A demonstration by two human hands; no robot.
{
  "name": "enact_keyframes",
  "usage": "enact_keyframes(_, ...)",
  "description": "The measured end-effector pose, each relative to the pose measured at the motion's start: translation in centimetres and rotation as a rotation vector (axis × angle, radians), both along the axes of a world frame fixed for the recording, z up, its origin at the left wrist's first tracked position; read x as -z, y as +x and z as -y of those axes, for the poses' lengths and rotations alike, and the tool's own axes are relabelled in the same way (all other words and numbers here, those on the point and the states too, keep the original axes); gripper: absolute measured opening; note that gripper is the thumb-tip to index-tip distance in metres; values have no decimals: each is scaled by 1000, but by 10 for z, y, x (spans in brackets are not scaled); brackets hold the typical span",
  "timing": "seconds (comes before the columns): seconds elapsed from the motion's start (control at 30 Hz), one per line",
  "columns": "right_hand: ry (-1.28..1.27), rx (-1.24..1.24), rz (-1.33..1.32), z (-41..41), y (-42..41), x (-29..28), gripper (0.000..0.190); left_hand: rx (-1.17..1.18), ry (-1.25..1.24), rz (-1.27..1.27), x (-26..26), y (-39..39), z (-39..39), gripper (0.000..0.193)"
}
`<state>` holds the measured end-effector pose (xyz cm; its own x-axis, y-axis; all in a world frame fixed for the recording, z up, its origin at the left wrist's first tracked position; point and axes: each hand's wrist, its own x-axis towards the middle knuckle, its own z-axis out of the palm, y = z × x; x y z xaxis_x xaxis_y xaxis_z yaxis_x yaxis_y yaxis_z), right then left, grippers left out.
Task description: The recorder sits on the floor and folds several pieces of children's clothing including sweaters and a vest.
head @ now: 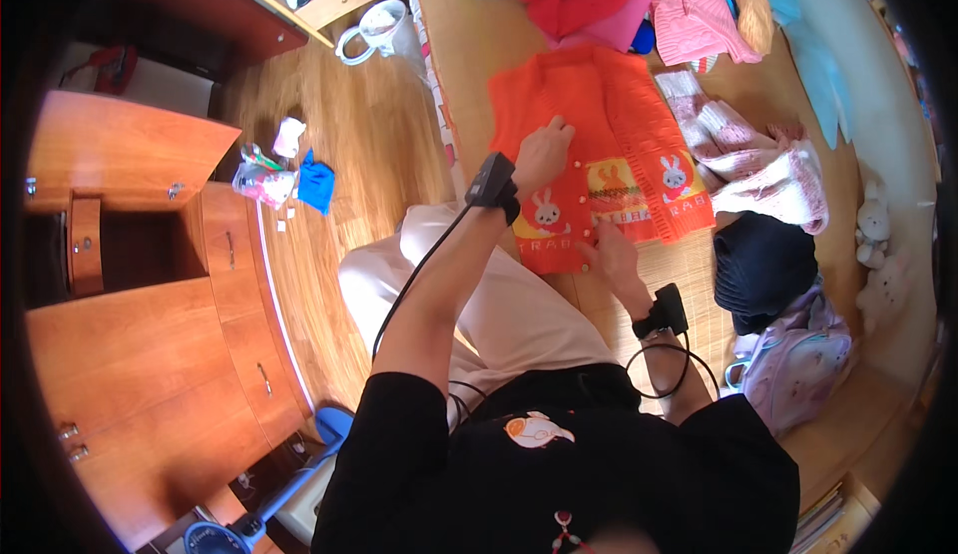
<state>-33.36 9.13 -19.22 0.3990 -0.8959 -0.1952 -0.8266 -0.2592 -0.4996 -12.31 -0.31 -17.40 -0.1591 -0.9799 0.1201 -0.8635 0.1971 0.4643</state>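
Note:
An orange-red knitted vest (584,97) lies front up on a woven mat (673,277), its buttoned edge running down the middle. White rabbits on yellow patches and knitted lettering decorate its lower fronts. The two fronts are parted, and a patterned inner back panel (615,187) shows between them. My left hand (545,151) rests on the left front, above a rabbit; whether its fingertips pinch the knit is hard to see. By the bottom hem, my right hand (615,258) touches the vest near the lower buttons, thumb and fingers spread.
Folded pink (696,11) and red (584,4) garments lie beyond the vest. A pink-white knit (771,157), a dark garment (763,266) and a lilac backpack (797,359) line the right side. Leftward are a wooden cabinet (142,359), plastic packets (266,180) and a white bin (385,26).

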Motion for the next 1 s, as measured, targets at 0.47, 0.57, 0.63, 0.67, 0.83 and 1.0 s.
enact_keyframes(0.47, 345, 200, 506, 34, -13, -67, 23, -53, -76, -78, -36, 37, 68, 9)
enact_keyframes(0.57, 177, 221, 445, 50, -32, -29, 23, -98, -122, -92, -31, 18, 77, 12)
enact_keyframes(0.63, 146, 168, 324, 56, -40, -5, 22, -130, 76, -58, -11, 15, 67, 16)
enact_keyframes(0.67, 143, 163, 328, 59, -46, -2, 22, -134, 72, -54, -6, 17, 62, 16)
enact_keyframes(0.83, -18, 414, 318, 66, -82, -43, 16, -417, -60, -46, -7, 39, 2, 27)
enact_keyframes(1.0, -375, 223, 126, 82, -103, -52, 13, 39, 149, 31, -10, 23, -65, 21)
